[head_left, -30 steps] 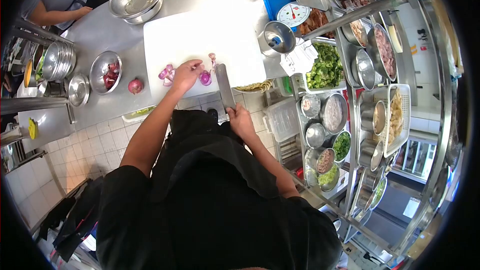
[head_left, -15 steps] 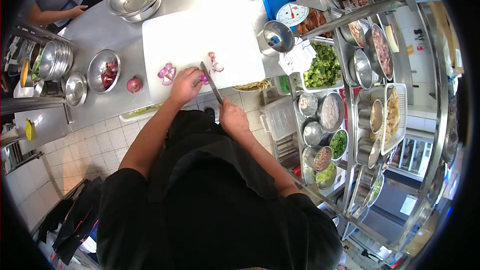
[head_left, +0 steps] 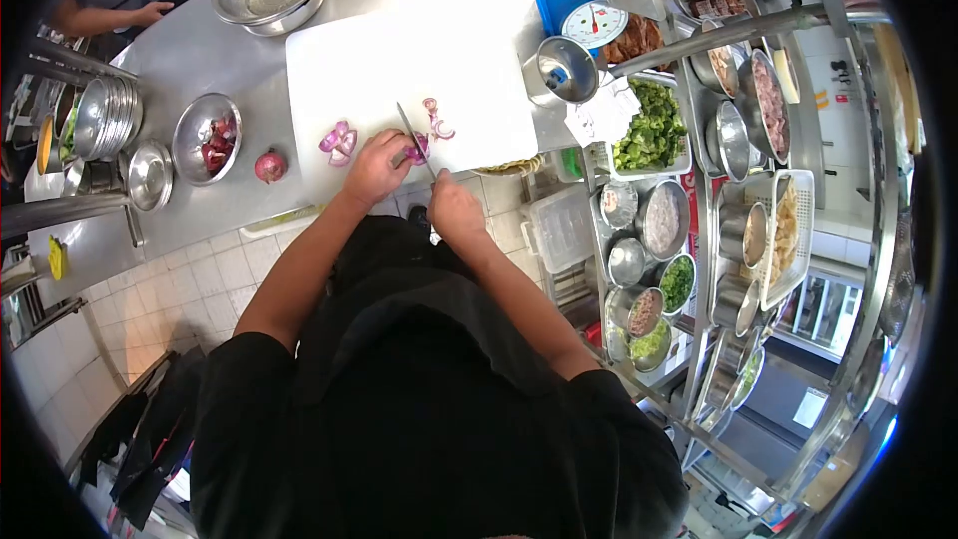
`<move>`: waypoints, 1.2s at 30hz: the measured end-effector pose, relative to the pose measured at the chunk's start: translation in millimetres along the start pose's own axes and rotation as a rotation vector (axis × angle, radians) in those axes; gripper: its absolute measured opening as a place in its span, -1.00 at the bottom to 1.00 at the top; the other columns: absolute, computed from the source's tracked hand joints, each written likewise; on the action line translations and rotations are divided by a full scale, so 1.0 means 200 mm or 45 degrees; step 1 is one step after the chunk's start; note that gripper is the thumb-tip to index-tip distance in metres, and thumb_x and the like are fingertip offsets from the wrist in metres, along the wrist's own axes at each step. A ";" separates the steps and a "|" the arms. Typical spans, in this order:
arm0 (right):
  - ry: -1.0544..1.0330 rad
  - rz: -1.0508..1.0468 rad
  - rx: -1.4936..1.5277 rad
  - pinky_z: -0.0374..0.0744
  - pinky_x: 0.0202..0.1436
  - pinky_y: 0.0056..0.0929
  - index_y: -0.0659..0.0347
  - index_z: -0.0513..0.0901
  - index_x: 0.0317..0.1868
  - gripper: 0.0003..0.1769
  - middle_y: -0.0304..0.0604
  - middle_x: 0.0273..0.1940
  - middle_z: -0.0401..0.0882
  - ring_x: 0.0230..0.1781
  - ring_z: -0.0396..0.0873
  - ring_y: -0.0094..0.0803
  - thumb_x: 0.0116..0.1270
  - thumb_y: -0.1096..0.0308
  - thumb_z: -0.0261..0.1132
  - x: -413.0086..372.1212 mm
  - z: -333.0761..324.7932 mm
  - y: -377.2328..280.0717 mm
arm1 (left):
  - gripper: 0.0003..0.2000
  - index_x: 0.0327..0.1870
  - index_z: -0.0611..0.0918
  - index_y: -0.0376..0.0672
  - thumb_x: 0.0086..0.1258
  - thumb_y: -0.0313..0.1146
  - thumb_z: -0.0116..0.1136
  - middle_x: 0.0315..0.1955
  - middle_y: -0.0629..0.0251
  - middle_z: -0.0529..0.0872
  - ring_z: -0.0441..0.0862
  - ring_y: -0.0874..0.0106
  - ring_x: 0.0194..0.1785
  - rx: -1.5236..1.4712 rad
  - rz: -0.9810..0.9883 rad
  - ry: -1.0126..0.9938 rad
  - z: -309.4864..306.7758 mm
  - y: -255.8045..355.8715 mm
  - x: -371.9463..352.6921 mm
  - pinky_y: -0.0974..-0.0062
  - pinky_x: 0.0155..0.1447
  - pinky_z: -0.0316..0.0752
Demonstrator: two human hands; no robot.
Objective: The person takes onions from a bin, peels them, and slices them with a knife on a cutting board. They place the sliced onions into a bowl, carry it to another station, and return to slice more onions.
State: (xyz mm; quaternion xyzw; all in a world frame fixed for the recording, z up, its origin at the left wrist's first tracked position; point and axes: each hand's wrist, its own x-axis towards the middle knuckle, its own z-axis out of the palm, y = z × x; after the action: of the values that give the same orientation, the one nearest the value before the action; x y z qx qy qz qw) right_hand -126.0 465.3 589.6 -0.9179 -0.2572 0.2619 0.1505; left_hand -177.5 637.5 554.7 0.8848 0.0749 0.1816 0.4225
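Observation:
On the white cutting board (head_left: 344, 70), my left hand (head_left: 376, 170) has its fingers curled over a piece of red onion (head_left: 418, 149) near the front edge. My right hand (head_left: 458, 210) is closed around the handle of a knife (head_left: 408, 126). The blade points away from me and lies against the onion, close to the left fingertips. Cut onion pieces (head_left: 340, 144) rest left of my left hand. Thin onion slices (head_left: 436, 120) lie to the right of the blade.
A whole red onion (head_left: 270, 166) and a steel bowl (head_left: 186, 155) with onion stand left of the board. A kitchen scale (head_left: 595, 24) and a steel pot (head_left: 561, 71) stand right. Shelves hold a broccoli tray (head_left: 649, 125). Another person's hand (head_left: 153, 12) shows at upper left.
My right hand has shifted slightly left and up with the knife. The blade now sits further left on the onion, and more onion shows beside it. My left hand has barely moved.

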 end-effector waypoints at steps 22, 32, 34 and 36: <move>-0.027 0.087 0.244 0.54 -0.02 0.27 0.32 0.53 -0.11 -0.70 0.40 -0.27 0.65 -0.15 0.63 0.39 0.52 0.19 0.13 -0.10 -0.08 0.02 | -0.80 -0.19 0.67 -0.22 0.17 -0.50 0.37 -0.32 0.13 0.70 0.65 0.09 -0.15 0.187 -0.055 0.174 -0.01 -0.02 -0.04 0.16 -0.01 0.52; -0.027 -0.016 0.033 0.58 -0.05 0.23 0.33 0.53 -0.10 -0.73 0.35 -0.28 0.68 -0.17 0.67 0.30 0.51 0.24 0.13 -0.07 -0.15 0.00 | -0.84 -0.22 0.65 -0.23 0.20 -0.53 0.35 -0.31 0.10 0.70 0.65 0.07 -0.17 0.125 -0.103 0.183 -0.02 -0.02 -0.05 0.16 -0.05 0.53; 0.002 -0.044 0.001 0.59 -0.08 0.21 0.31 0.53 -0.10 -0.74 0.33 -0.29 0.69 -0.20 0.68 0.28 0.50 0.25 0.11 -0.13 -0.17 -0.02 | -0.84 -0.23 0.63 -0.23 0.20 -0.54 0.35 -0.32 0.11 0.69 0.65 0.06 -0.17 0.143 -0.012 0.212 -0.02 -0.02 -0.05 0.16 -0.06 0.52; -0.029 -0.058 -0.038 0.60 -0.10 0.19 0.30 0.54 -0.10 -0.75 0.32 -0.29 0.69 -0.22 0.69 0.26 0.50 0.26 0.09 -0.17 -0.17 -0.04 | -0.85 -0.24 0.63 -0.23 0.20 -0.55 0.34 -0.32 0.11 0.68 0.64 0.06 -0.17 0.154 0.017 0.210 -0.02 -0.03 -0.05 0.16 -0.06 0.52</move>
State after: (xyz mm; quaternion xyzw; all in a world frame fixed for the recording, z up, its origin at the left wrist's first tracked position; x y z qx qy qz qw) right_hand -135.0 448.8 635.1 -0.9109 -0.2836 0.2650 0.1399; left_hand -188.1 640.2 549.9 0.8912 0.1142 0.2518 0.3595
